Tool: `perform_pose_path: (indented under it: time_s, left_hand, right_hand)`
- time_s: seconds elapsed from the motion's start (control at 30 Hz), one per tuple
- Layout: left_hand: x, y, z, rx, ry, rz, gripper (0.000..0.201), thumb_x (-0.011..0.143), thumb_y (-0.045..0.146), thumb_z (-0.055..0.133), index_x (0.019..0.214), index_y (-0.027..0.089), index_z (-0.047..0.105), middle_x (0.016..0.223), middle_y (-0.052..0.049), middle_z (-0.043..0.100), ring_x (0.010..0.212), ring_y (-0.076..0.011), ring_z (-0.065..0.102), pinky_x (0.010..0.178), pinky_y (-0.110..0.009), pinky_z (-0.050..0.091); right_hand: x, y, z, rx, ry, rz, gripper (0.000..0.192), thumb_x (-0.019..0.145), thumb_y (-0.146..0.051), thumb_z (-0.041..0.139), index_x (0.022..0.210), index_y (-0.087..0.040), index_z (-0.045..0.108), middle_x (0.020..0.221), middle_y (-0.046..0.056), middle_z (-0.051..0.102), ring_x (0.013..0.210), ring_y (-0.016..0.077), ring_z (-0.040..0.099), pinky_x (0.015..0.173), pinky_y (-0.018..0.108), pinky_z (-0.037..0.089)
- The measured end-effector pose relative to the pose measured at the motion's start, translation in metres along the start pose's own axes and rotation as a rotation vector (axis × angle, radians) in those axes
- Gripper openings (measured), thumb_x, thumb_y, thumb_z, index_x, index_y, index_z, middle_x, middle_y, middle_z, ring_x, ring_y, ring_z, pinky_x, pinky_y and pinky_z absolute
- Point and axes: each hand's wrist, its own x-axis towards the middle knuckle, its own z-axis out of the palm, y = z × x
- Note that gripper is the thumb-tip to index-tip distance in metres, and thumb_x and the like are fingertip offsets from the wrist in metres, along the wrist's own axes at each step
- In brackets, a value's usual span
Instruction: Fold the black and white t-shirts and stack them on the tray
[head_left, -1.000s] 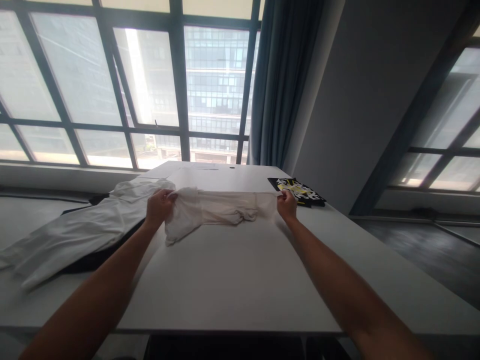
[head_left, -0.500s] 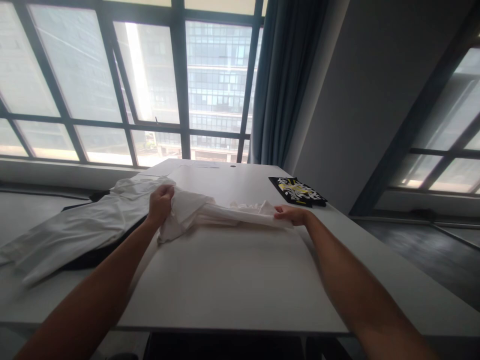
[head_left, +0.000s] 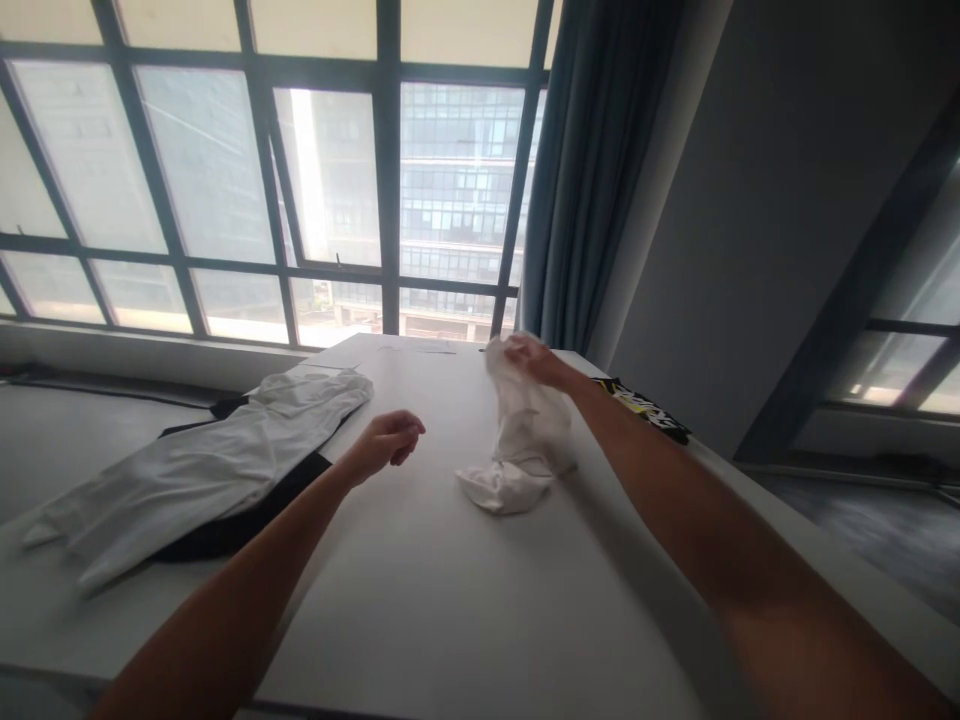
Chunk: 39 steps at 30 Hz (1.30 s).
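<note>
My right hand (head_left: 527, 358) grips a white garment (head_left: 525, 430) by its upper end and holds it up over the white table (head_left: 405, 600). The garment hangs bunched and partly blurred by motion, its lower end resting in a crumpled heap on the tabletop. Whether it is a shirt or another piece of clothing I cannot tell. To the left of it, apart from the cloth, my left hand (head_left: 390, 440) hovers with loosely curled fingers and nothing in them.
White clothing (head_left: 225, 450) lies spread over black fabric (head_left: 210, 530) on the left. A black printed cloth with white and yellow markings (head_left: 652, 415) lies at the table's right edge, partly behind my right forearm. Windows and a blue curtain (head_left: 592, 170) stand beyond.
My left hand has let go of the white garment and moved right. My right hand has lifted its end up and away, so the cloth, stretched between both hands before, now hangs from one.
</note>
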Motion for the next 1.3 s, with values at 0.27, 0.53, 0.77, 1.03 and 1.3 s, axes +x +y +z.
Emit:
perform_pose_path:
  time_s: [0.27, 0.53, 0.77, 1.03, 1.3]
  left_hand:
    - [0.004, -0.042, -0.008, 0.67, 0.063, -0.011, 0.026, 0.082, 0.04, 0.054, 0.084, 0.018, 0.068, 0.072, -0.003, 0.069, 0.063, -0.0161, 0.06, 0.063, -0.028, 0.046]
    - [-0.003, -0.031, 0.029, 0.996, 0.072, -0.036, 0.046, 0.095, 0.053, 0.037, 0.106, 0.022, 0.069, 0.107, -0.007, 0.072, 0.093, -0.0233, 0.066, 0.079, -0.033, 0.048]
    - [0.0, -0.039, 0.03, 1.108, 0.123, -0.137, 0.065, 0.086, 0.055, 0.057, 0.138, 0.017, 0.053, 0.125, -0.011, 0.067, 0.119, -0.0291, 0.057, 0.098, -0.037, 0.044]
    - [0.004, -0.036, 0.019, 1.198, 0.022, -0.323, 0.043, 0.081, 0.04, 0.062, 0.12, 0.024, 0.07, 0.109, -0.008, 0.074, 0.104, -0.0253, 0.067, 0.088, -0.031, 0.048]
    - [0.005, -0.032, -0.014, 1.22, 0.063, -0.443, 0.047, 0.093, 0.051, 0.04, 0.1, 0.021, 0.076, 0.104, -0.013, 0.073, 0.1, -0.0289, 0.066, 0.084, -0.037, 0.047]
  right_hand:
    - [-0.058, 0.008, 0.084, -0.489, -0.424, 0.15, 0.063, 0.073, -0.046, 0.078, 0.128, -0.019, 0.064, 0.124, 0.012, 0.066, 0.11, 0.0279, 0.063, 0.092, 0.031, 0.048]
    - [-0.099, 0.004, 0.107, -0.404, -0.303, -0.038, 0.019, 0.083, -0.023, 0.065, 0.097, -0.017, 0.076, 0.106, 0.01, 0.071, 0.095, 0.0218, 0.066, 0.085, 0.029, 0.048]
    - [-0.089, 0.0, 0.097, 0.153, -0.303, -0.128, 0.03, 0.086, -0.039, 0.064, 0.102, -0.016, 0.074, 0.098, 0.007, 0.074, 0.087, 0.0186, 0.067, 0.079, 0.029, 0.053]
    - [-0.093, 0.047, 0.09, -0.341, -0.236, 0.143, 0.045, 0.082, -0.03, 0.068, 0.124, -0.016, 0.067, 0.121, 0.013, 0.068, 0.108, 0.024, 0.063, 0.095, 0.031, 0.046]
    - [-0.088, 0.031, 0.068, 0.073, -0.728, 0.281, 0.04, 0.077, -0.042, 0.069, 0.105, -0.014, 0.074, 0.084, 0.006, 0.072, 0.072, 0.0157, 0.064, 0.066, 0.024, 0.051]
